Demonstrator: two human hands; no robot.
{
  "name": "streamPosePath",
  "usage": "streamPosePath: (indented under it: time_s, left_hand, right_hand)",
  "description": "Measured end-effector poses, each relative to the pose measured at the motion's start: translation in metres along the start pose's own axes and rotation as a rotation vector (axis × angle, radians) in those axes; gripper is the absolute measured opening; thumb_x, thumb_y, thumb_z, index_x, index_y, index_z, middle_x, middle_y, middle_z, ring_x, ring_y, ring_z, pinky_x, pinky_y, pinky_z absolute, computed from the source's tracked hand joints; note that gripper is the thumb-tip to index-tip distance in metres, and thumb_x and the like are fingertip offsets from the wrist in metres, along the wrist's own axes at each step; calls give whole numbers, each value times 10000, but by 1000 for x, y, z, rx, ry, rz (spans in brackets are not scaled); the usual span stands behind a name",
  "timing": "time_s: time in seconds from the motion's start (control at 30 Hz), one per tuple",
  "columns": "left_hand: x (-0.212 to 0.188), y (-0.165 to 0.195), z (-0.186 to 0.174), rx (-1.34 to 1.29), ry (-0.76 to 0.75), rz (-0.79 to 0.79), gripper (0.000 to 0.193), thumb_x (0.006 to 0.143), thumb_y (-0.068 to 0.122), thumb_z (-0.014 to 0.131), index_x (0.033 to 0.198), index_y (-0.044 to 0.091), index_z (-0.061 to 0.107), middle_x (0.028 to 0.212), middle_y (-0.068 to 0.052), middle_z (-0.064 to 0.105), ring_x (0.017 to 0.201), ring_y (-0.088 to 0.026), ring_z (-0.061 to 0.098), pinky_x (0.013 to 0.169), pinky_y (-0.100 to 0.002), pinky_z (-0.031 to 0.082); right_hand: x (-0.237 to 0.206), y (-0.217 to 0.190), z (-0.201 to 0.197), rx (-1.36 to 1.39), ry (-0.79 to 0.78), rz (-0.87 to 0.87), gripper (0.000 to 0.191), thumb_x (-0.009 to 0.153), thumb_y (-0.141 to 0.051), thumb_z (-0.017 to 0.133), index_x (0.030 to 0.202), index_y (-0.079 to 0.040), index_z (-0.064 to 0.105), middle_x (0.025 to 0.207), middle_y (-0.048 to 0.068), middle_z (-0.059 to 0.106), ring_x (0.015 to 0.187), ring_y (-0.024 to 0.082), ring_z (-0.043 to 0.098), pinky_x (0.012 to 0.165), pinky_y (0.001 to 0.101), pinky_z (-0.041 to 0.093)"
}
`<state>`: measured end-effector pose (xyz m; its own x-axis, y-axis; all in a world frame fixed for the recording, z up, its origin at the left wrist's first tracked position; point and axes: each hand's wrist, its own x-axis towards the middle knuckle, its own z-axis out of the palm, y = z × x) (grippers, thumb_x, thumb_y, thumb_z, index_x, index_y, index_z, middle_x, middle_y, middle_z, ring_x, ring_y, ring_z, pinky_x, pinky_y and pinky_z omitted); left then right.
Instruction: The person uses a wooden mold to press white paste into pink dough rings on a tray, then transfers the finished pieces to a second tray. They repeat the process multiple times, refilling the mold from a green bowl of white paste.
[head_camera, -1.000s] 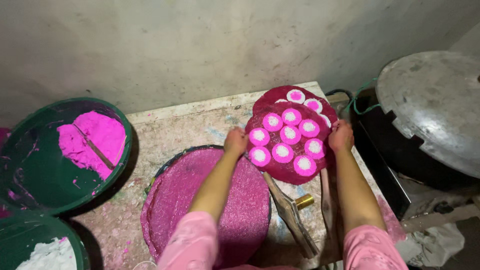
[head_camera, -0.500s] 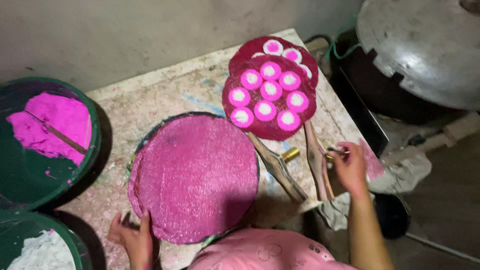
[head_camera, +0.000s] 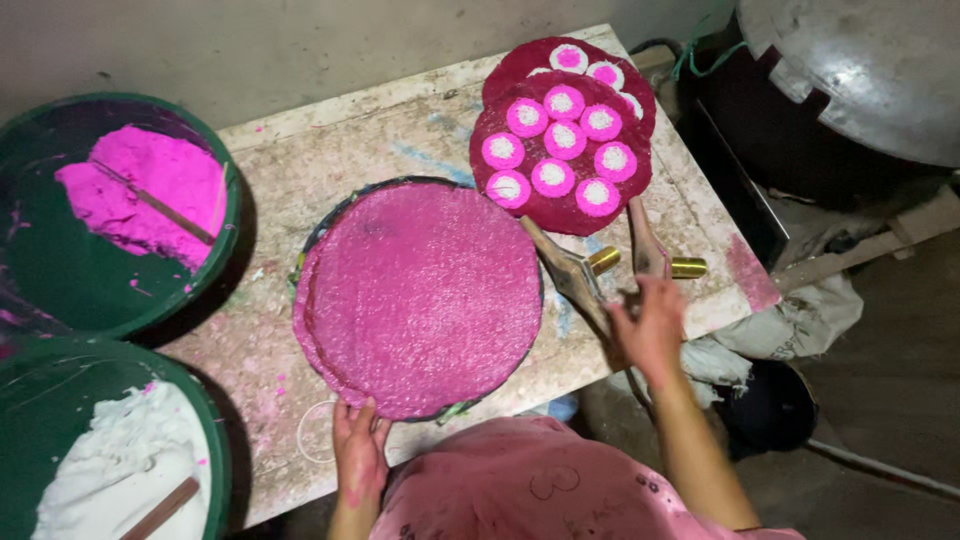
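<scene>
Fingers of the right hand close around wooden handles at centre right; left hand, fingers spread, steadies the pink round tray at frame centre. Step judged: taking up the tool.

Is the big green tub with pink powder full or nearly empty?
Mostly empty. In the green tub, the pink powder covers only one part, and bare green bottom shows around it.

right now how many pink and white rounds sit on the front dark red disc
7 on the front dark red disc: six in a ring around one in the middle. The disc behind shows about three more, others possibly hidden.
</scene>
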<state>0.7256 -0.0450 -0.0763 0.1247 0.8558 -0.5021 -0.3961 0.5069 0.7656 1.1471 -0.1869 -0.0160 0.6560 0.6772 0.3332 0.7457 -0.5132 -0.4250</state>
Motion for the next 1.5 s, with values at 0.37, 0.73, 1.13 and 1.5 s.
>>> streamPosePath:
  time_s: [0.37,0.73,1.13,1.5]
  left_hand:
    - [1,29,-31,35,-71,-31,505,955,179,613,1412,111,410,1258,-76,590,1177,-213,599,1028,-451,502]
    - [-7,65,-88,1257,-18,654,463,718,179,838,1111,94,609,1065,-107,625,956,-321,600,842,-434,492]
    - [-40,111,-67,1080,2,991,94,845,130,754,924,82,736,977,-88,702,947,-305,657,839,-419,509]
    - [-51,188,41,1179,-393,1436,456,757,232,697,1143,-12,714,1131,-171,683,1066,-308,615,913,-444,479]
  right_hand:
    - [-9,-8,-8,-28,8,-40,627,975,-394,744,1441,-25,545,1265,222,593,1224,429,568,1054,512,471]
    - [-24,-72,28,-175,-280,91,653,827,-414,766,1330,-31,603,1178,229,687,1070,438,654,883,553,516]
    - [-59,-79,27,1014,90,149,156,1101,-108,637,1216,-30,567,960,45,620,796,92,582,748,261,494]
    - [-32,-218,-48,709,-763,-375,205,880,-186,653,961,1,662,694,121,705,565,188,648,507,323,497]
